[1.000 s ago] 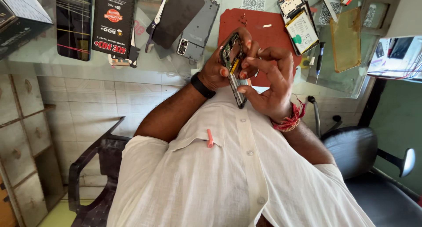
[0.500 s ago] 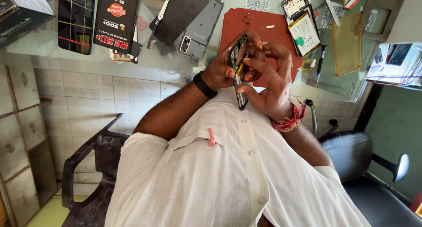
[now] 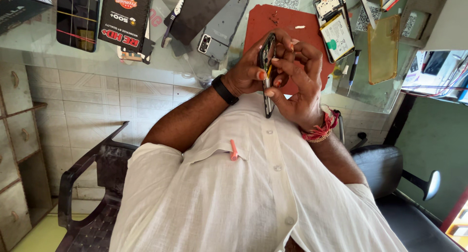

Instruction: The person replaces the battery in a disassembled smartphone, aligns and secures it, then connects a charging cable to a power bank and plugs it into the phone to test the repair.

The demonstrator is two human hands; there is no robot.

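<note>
Both hands grip one phone edge-on above the red mat.

Held between them, the phone (image 3: 266, 76) runs lengthwise from mat toward the shirt; the left hand (image 3: 248, 74) clasps its side, the right hand (image 3: 300, 88) pinches the opposite edge, over the red mat (image 3: 273, 23), equally near.

The phone (image 3: 266, 76), edge-on between both hands, now stands more upright than a second ago, while the right hand (image 3: 297, 81) curls its fingers (image 3: 287, 62) closer over its upper edge and the left hand (image 3: 246, 74) shifts its thumb along the side
</note>
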